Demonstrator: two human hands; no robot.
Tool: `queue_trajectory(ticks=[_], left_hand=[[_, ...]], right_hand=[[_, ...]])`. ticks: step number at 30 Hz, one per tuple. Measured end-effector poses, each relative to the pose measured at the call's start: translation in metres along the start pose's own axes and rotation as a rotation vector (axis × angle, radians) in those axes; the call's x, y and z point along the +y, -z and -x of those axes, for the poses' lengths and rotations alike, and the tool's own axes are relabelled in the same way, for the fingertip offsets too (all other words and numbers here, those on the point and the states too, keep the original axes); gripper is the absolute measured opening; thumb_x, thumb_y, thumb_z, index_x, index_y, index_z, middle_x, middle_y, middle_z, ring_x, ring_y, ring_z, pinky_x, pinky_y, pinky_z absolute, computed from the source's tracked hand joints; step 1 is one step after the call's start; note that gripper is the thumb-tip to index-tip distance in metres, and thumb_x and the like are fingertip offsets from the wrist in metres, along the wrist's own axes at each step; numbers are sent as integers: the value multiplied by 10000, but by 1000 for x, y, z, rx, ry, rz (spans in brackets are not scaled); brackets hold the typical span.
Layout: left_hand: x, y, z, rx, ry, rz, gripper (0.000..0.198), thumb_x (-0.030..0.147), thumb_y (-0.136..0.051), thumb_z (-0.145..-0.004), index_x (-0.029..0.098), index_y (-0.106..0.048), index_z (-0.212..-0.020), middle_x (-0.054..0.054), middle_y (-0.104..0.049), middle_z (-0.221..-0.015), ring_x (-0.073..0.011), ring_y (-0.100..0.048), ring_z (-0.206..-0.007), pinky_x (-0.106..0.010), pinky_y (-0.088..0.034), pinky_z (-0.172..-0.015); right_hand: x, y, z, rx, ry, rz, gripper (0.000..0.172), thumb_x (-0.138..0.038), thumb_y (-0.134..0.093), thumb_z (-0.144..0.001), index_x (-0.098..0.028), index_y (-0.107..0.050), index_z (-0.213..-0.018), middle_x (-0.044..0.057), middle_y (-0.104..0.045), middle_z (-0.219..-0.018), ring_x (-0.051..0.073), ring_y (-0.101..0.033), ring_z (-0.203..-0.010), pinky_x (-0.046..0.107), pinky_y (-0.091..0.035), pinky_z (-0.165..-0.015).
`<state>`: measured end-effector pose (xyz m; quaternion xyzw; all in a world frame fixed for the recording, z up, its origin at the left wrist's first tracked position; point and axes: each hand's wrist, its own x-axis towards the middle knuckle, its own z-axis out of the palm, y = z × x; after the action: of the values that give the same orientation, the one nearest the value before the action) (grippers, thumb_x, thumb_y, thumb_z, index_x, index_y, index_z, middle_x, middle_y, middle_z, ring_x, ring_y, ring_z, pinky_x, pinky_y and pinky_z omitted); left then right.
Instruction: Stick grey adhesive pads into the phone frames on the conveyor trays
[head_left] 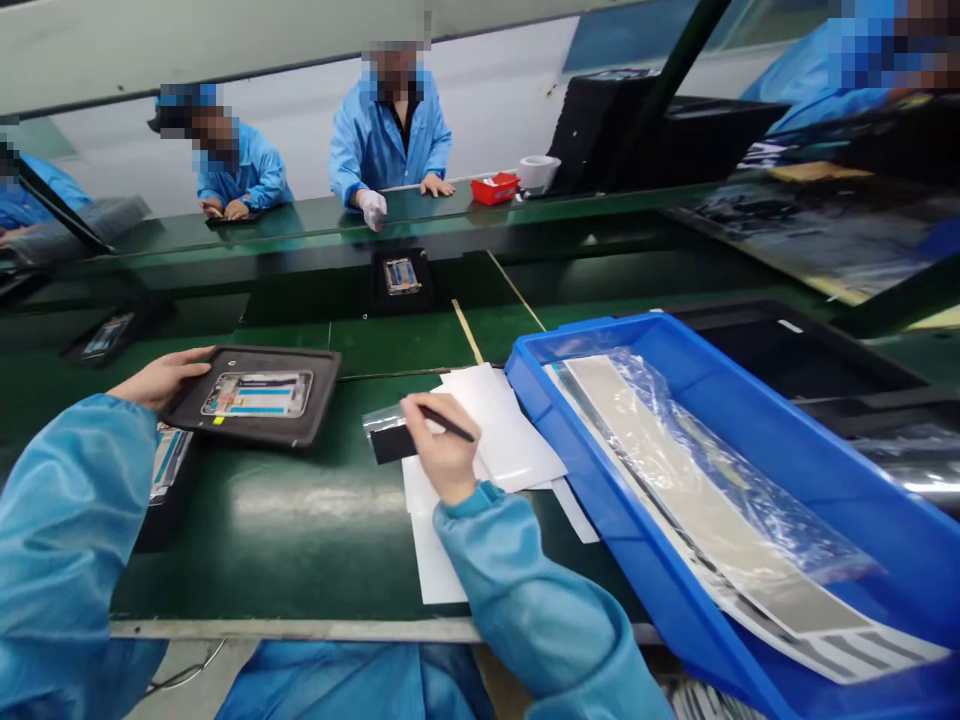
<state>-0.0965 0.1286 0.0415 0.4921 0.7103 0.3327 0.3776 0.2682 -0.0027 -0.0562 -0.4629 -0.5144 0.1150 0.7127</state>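
Observation:
My left hand (166, 379) grips the left edge of a black tray (319, 400), which is tilted above the green bench. In the tray lies a phone frame (257, 394) with blue strips and a small yellow tab. My right hand (444, 445) is closed around a dark pen-like tool (448, 424). A black rectangular piece with a clear film edge (391, 442) extends left from the right hand's fingertips, over the bench. White sheets (517, 440) lie beneath and beside that hand. Below the held tray, another phone frame (169, 462) shows in part in a second black tray.
A large blue bin (622, 530) at the right holds long grey-and-white strips and clear plastic. Beyond the bench (300, 540), more black trays with phone frames rest on the line. People in blue work across it, near a red box (495, 189) and a white bowl (538, 172).

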Motion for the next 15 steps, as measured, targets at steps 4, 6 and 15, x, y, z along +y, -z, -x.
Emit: queue_trajectory(ticks=[4, 6, 15], left_hand=[[11, -29, -4, -516, 17, -111, 563, 245, -786, -724, 167, -659, -1267, -72, -753, -1122, -231, -716, -910, -367, -577, -865], [16, -59, -4, -676, -88, -207, 496, 243, -806, -691, 198, -720, -1177, -42, -744, -1170, -215, -700, -1018, -293, -523, -960], [16, -164, 50, -525, -738, -559, 390, 314, -513, -939, 202, -635, -1292, -95, -621, -1359, -259, -548, -1278, -403, -361, -1144]], right_hand=[[14, 8, -19, 67, -205, -27, 137, -325, -733, -841, -188, -733, -840, 54, -726, -845, 194, -685, -778, 345, -574, -720], [20, 12, -23, 32, -288, -74, 177, -348, -751, -819, -181, -734, -875, 62, -734, -874, 198, -691, -790, 357, -580, -747], [30, 24, -10, -89, -365, -76, 217, -376, -781, -790, -190, -739, -894, 58, -746, -858, 197, -694, -766, 365, -586, -747]])
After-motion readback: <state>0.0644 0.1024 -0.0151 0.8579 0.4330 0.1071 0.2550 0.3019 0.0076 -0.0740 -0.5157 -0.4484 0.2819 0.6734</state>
